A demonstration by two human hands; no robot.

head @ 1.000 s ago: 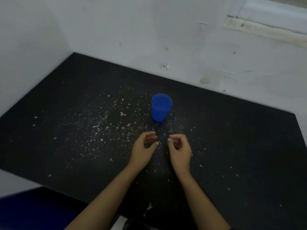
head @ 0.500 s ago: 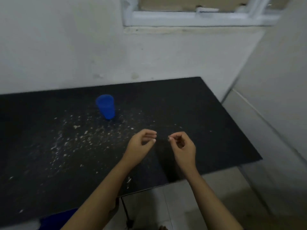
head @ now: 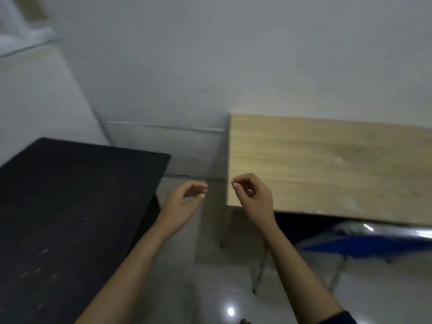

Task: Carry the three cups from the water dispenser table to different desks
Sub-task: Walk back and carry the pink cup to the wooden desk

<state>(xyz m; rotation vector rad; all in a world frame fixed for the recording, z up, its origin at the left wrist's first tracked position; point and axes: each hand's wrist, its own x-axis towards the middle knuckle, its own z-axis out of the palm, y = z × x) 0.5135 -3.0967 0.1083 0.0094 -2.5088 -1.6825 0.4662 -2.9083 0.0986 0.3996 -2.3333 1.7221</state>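
Observation:
No cup shows in the head view now. My left hand [head: 184, 202] hangs over the floor gap between two desks, fingers loosely curled and holding nothing. My right hand [head: 253, 197] is level with it, over the near left corner of the light wooden desk [head: 327, 164], fingers curled with fingertips close together and nothing in them. The black desk [head: 70, 206] with white specks fills the lower left; its visible part carries no cup.
A blue chair with a chrome frame [head: 364, 242] is tucked under the wooden desk at the right. Glossy tiled floor [head: 210, 288] runs between the desks. White walls close off the back, with a window frame [head: 21, 40] at the top left.
The view has swung right: the blue cup on the black desk has left the frame and the wooden desk and blue chair have come in. Both hands stay empty and curled.

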